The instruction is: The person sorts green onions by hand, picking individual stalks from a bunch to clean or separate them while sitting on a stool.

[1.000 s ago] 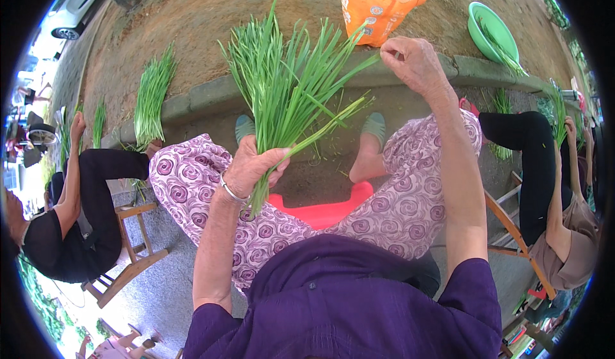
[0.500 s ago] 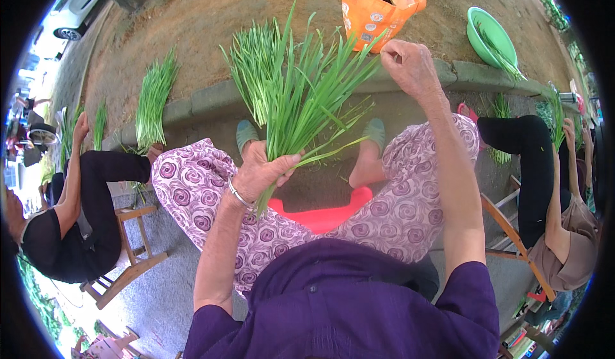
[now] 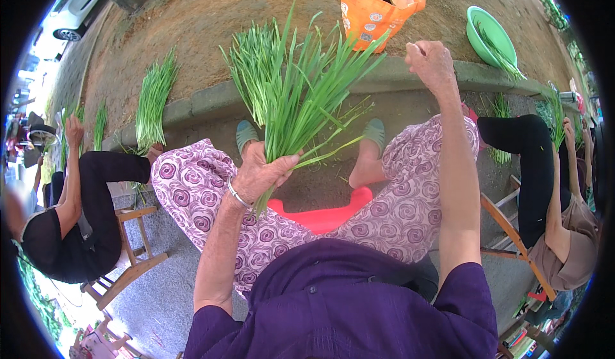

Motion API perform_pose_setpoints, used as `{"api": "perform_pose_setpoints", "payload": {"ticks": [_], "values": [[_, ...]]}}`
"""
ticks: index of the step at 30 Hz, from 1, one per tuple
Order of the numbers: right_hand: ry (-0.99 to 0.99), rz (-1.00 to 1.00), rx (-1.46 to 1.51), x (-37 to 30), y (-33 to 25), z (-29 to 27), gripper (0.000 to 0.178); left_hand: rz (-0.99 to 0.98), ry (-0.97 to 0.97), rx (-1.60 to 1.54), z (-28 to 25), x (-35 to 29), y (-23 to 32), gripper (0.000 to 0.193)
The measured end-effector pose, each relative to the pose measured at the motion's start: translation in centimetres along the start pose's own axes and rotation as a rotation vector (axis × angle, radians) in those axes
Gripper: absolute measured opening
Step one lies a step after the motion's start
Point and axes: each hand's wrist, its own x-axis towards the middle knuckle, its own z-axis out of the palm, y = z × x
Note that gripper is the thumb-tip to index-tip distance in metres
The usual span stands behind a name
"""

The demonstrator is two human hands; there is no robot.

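A loose bunch of long flat green chives [image 3: 307,99] fans up and away from my left hand [image 3: 262,170], which is wrapped round its lower stems between my knees. Several thin blades stick out sideways to the right. My right hand [image 3: 432,64] is raised off to the right, over the curb and apart from the bunch. Its fingers are curled together in a pinch; whatever is in them, if anything, cannot be made out. Beyond the held bunch, a pile of chives [image 3: 253,70] leans on the curb, partly covered by the blades in front.
An orange bag [image 3: 371,16] stands past the concrete curb [image 3: 205,99], with a green basin [image 3: 477,35] holding some greens farther right. Another chive pile [image 3: 154,99] lies left. Seated people flank me on wooden chairs [image 3: 131,269]. A red plastic stool [image 3: 314,220] shows under me.
My right hand has moved right, away from the tips of the chives. My left hand and the bunch stay nearly in place. The person at left has shifted a raised hand slightly.
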Motion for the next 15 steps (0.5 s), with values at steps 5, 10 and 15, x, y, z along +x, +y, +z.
{"api": "perform_pose_setpoints", "payload": {"ticks": [5, 10, 15], "values": [[0.104, -0.157, -0.060, 0.0, 0.9, 0.6, 0.026, -0.009, -0.019, 0.024, 0.2, 0.0, 0.3, 0.024], [0.256, -0.216, 0.718, 1.0, 0.0, 0.7, 0.019, -0.043, -0.028, 0.028, 0.3, 0.1, 0.3, 0.024], [0.035, -0.351, 0.724, -0.7, -3.1, 0.5, 0.018, -0.085, -0.042, 0.038, 0.6, 0.1, -0.1, 0.022]]}}
